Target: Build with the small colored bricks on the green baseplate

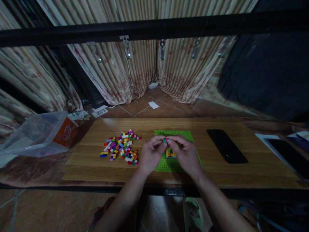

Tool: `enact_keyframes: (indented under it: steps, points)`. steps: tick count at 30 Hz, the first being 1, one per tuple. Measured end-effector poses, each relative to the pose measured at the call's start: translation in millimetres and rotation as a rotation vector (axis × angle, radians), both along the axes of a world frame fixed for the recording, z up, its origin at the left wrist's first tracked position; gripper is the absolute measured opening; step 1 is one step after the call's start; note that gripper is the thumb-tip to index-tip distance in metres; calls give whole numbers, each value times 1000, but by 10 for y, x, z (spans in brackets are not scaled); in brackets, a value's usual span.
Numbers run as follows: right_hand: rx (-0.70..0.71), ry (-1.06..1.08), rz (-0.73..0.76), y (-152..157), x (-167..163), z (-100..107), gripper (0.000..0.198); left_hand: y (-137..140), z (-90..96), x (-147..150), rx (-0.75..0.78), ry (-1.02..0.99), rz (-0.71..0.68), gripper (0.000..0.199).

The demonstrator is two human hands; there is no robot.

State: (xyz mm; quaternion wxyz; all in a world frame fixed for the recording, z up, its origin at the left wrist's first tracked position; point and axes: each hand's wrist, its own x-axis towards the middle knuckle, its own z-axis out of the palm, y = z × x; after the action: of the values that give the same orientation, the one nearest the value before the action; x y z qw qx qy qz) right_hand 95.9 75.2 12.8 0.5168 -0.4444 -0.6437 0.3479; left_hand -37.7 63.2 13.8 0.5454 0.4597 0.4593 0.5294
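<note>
My left hand and my right hand meet above a green studded baseplate. Their thumbs and fingertips pinch small toy bricks, green and magenta, between them; how the pieces fit together is partly hidden by the fingers. Below the fingertips, a block of multicoloured bricks, with yellow and orange on top, sits on the baseplate, partly covered by my right hand. To the left of my hands lies a loose pile of coloured toy bricks on the wooden board.
A black phone-like slab lies on the board's right side, and a dark tablet-like object is farther right. At the left stands a clear plastic bin with an orange label. A black bar crosses in front of the curtains.
</note>
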Motion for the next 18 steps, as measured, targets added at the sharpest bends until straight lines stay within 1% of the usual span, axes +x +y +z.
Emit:
enact_keyframes:
  steps: [2,4,7,11,18]
  points:
    - [12,-15,2,1,2,2,19,-6,-6,-2,41,71,-17,16]
    - [7,-21,-5,4,1,0,19,-9,-11,1,50,85,-28,15]
    - [-54,13,-23,10,5,-8,20,-5,-18,14,-6,-4,-33,19]
    - [-144,39,-22,17,22,-19,22,6,-21,32,-71,-132,31,26]
    - [-157,61,-3,20,22,-24,20,26,-19,12,-26,-86,71,24]
